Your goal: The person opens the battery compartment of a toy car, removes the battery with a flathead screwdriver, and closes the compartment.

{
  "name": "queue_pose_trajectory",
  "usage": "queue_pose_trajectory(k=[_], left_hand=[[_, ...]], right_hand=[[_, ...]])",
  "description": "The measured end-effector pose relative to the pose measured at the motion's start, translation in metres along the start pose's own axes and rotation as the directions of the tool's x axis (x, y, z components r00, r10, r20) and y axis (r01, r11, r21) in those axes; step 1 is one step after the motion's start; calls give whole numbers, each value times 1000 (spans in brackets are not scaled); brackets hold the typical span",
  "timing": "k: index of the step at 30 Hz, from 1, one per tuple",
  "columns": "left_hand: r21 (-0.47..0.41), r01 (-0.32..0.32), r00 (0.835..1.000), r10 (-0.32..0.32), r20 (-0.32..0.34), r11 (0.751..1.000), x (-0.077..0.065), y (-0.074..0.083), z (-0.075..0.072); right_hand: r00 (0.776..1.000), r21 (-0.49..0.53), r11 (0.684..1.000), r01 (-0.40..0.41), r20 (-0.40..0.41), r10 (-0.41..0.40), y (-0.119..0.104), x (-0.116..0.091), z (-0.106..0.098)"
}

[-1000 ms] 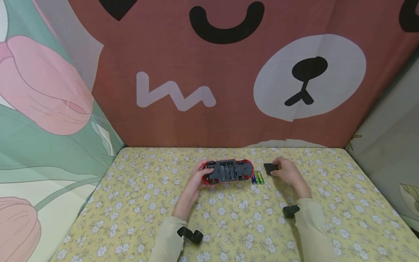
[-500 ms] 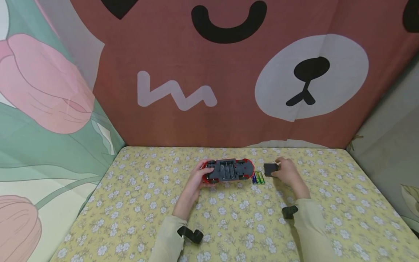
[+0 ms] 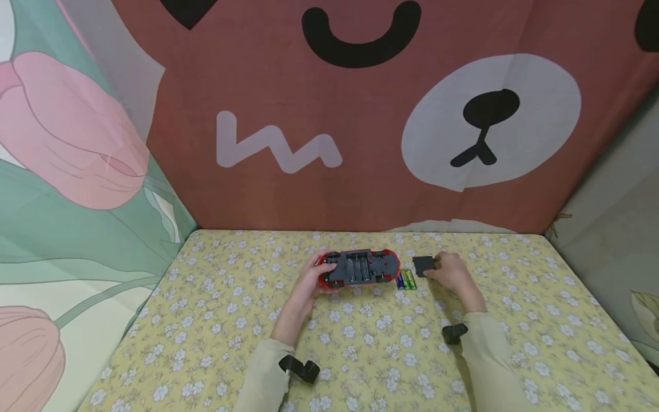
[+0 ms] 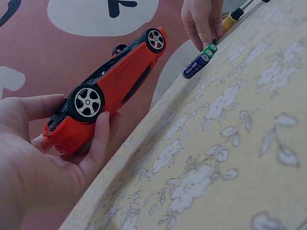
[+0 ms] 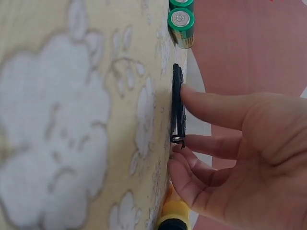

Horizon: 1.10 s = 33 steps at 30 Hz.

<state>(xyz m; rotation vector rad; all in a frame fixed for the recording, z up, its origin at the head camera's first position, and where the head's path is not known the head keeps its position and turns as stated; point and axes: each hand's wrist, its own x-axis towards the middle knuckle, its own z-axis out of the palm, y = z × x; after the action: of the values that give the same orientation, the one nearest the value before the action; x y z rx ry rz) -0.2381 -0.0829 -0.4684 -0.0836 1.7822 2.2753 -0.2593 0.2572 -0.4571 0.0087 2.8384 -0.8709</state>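
Upside down, a red toy car (image 3: pixel 360 268) shows its black underside and an open battery compartment with no cover on it. My left hand (image 3: pixel 310 277) grips one end of it, thumb across the underside. In the left wrist view the car (image 4: pixel 122 76) is held tilted above the cloth. My right hand (image 3: pixel 453 272) pinches the edge of a flat black battery cover (image 3: pixel 424 266), which lies at the tabletop. Seen from the right wrist, the thumb presses on the cover (image 5: pixel 177 103) while the fingers stay at its end. Blue and green batteries (image 3: pixel 405 280) lie between car and cover.
A screwdriver with a yellow handle (image 4: pixel 232 19) lies beyond the right hand, its handle (image 5: pixel 175 212) also close to those fingers. A floral yellow cloth (image 3: pixel 360 343) covers the table. A brown printed curtain (image 3: pixel 360 194) hangs along the back edge.
The black cover, first tilted and partly behind the right fingers, now lies flatter and slightly further left, with more of it showing. The left hand and car have hardly moved.
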Motion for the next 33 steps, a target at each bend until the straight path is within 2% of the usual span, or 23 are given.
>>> queue_pose_trajectory(k=[7,11,14,17,21,25,28,31,33], left_hand=[[8,0,1000,0,4,1000,-1,-1,-1],[10,-1,1000,1,3,1000,-2,-1,-2],[6,-1,1000,1,3,1000,-2,-1,-1],[1,0,1000,0,3,1000,-1,0,-1],[4,-3,1000,3,0,1000,-1,0,0],[9,-11,1000,11,0,1000,-2,0,0],[14,-13,1000,13,-1,1000,-2,0,1],[24,-14,1000,14,1,1000,-2,-1,1],[29,-15,1000,15,1,999,-2,-1,1]], right_hand=[[1000,81,997,-1,-16,2,1,0,1],[999,155,987,-33,-36,39,-1,0,1],[996,186,982,-42,-67,56,0,0,0],[992,230,973,-18,-116,46,0,-1,-2],[983,345,937,54,-183,10,-2,-6,-7],[975,478,872,103,-224,7,-12,-11,-16],[967,540,831,133,-254,10,-22,-15,-22],[958,562,809,169,-288,0,-31,-19,-27],[949,552,810,198,-314,-17,-37,-22,-30]])
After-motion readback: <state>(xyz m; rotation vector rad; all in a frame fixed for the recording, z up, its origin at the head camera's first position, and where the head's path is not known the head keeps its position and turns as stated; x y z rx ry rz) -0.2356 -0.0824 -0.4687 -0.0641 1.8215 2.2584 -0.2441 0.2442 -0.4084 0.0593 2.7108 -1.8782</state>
